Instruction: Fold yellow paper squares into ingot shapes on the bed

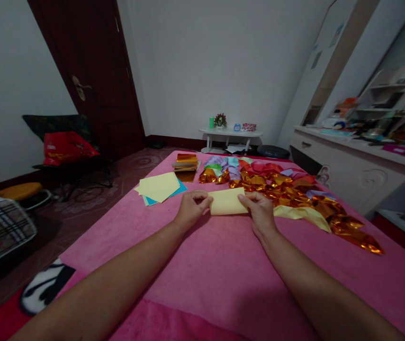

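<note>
A pale yellow sheet of paper (226, 201), folded into a rectangle, lies on the pink blanket (202, 265). My left hand (191, 209) pinches its left edge with curled fingers. My right hand (260, 210) grips its right edge, fingers closed over the paper. A loose stack of yellow and blue paper squares (159, 187) lies to the left of my left hand. A long heap of folded gold foil and coloured paper pieces (294, 196) runs from behind the sheet out to the right.
A small pile of foil sheets (185, 163) sits at the far side of the blanket. Beyond stand a white low table (229, 134), a dark door (92, 76), a chair with a red bag (66, 148), and a white dresser (358, 166) at right.
</note>
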`<state>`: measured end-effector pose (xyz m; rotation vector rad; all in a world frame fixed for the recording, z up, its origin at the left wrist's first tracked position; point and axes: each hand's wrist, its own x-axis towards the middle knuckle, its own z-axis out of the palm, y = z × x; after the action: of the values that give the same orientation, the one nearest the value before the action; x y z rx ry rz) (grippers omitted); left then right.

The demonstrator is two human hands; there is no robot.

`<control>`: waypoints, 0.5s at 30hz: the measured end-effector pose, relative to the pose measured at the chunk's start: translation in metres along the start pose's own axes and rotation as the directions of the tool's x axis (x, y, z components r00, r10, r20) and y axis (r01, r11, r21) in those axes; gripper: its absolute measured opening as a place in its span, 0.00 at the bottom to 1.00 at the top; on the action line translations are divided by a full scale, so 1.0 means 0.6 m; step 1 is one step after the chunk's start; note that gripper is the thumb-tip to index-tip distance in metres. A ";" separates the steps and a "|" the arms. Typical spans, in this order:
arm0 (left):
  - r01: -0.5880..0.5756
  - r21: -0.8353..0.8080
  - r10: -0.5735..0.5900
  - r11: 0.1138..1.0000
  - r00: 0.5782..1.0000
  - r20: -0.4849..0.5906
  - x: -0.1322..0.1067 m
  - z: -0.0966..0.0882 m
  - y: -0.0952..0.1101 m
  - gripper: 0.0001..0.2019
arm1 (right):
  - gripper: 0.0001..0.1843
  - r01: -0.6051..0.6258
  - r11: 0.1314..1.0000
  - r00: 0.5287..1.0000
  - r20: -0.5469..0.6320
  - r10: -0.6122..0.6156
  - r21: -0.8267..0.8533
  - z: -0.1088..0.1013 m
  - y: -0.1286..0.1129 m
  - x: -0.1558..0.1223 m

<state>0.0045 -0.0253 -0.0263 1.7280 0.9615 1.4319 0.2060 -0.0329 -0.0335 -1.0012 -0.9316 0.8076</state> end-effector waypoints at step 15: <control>0.154 -0.151 -0.166 0.977 0.983 -0.075 0.002 0.004 -0.004 0.08 | 0.13 -0.073 0.995 0.997 -0.002 0.073 0.073 0.000 -0.002 -0.001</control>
<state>0.0065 -0.0232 -0.0285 1.4598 0.9940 1.4440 0.2058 -0.0335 -0.0323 -0.9774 -0.8596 0.8943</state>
